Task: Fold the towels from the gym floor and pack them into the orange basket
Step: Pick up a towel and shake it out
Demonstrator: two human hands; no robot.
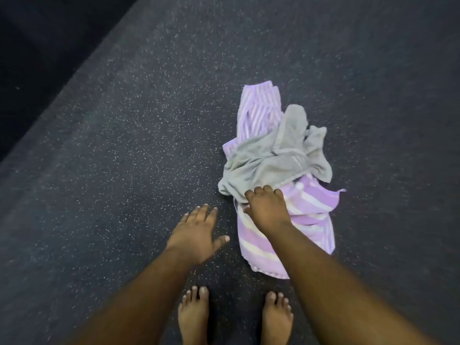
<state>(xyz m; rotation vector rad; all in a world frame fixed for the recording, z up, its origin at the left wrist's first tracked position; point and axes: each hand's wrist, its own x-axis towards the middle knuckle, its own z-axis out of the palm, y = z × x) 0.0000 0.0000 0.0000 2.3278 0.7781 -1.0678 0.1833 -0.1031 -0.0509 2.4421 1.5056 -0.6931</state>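
Grey towel (pixel 273 155) lies crumpled on the striped purple towel (pixel 308 210), their heap running away from the bare feet (pixel 194 317) across the speckled floor (pixel 124 145); the right hand (pixel 267 210) rests curled at its near edge, grip unclear, while the left hand (pixel 196 232) hovers spread beside it

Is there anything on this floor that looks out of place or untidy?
Yes. A gray towel lies crumpled on a purple striped towel, both in a heap on the speckled floor, unfolded. The right hand reaches onto the pile; no basket is in view.
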